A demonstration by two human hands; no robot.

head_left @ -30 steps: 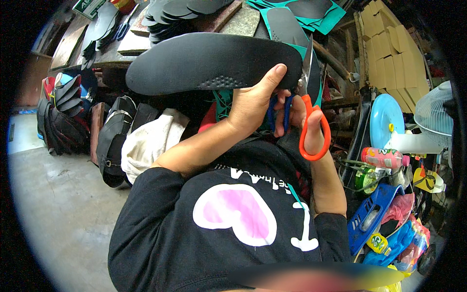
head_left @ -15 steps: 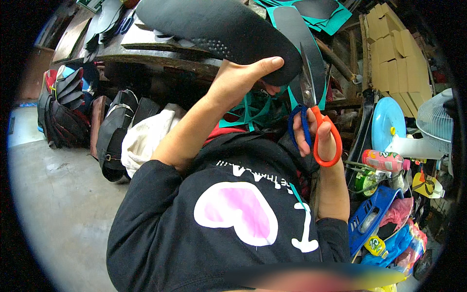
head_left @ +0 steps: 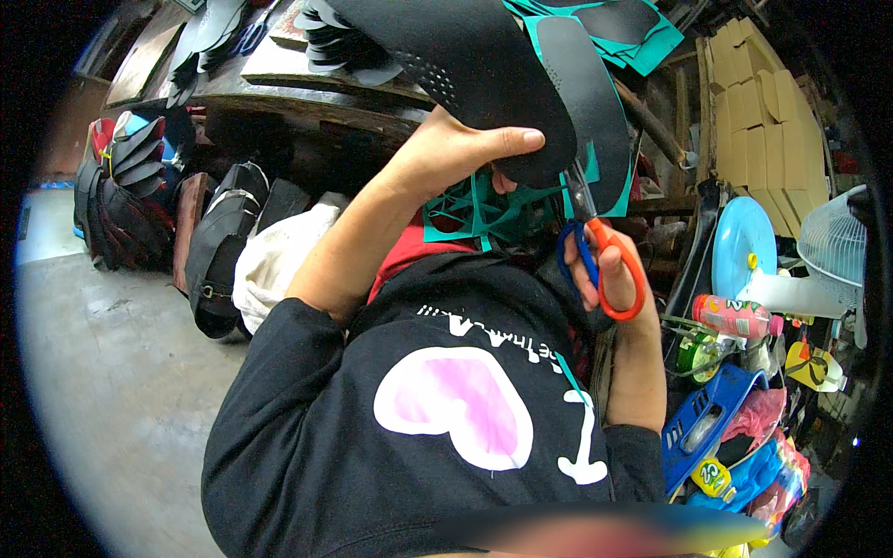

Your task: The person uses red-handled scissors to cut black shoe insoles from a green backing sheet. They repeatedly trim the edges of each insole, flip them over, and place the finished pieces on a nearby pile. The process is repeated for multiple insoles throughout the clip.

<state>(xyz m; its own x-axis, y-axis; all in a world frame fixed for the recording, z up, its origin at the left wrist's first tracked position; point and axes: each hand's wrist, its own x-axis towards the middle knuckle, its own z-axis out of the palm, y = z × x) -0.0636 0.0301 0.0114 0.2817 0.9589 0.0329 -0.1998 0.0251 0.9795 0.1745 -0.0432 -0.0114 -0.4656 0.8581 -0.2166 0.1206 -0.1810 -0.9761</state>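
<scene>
My left hand point(head_left: 456, 153) is closed on a black insole point(head_left: 493, 79) with small perforations along one side. Its thumb lies across the rounded end, and the other fingers are mostly hidden underneath. In my right hand point(head_left: 614, 270) are scissors point(head_left: 597, 228) with one orange and one blue handle. Their blades reach to the lower edge of the insole, where a small bit of teal material shows; the tips are partly hidden. Just behind the blades lies another black insole piece point(head_left: 591, 102) with a teal border. Teal cut-out scraps point(head_left: 484, 214) rest below my left hand.
Black insoles point(head_left: 339, 46) are piled on the workbench point(head_left: 298, 104). More teal-edged pieces point(head_left: 642, 37) lie at the far right. Yellow boxes point(head_left: 763, 121), a fan point(head_left: 833, 237), a pink bottle point(head_left: 735, 317) and a blue basket point(head_left: 686, 435) stand on my right. Black bundles point(head_left: 135, 209) sit at left.
The insole has shifted right and a little down in my left hand. My right hand has brought the scissor blades lower, to the insole's edge. The insole pile shows more now.
</scene>
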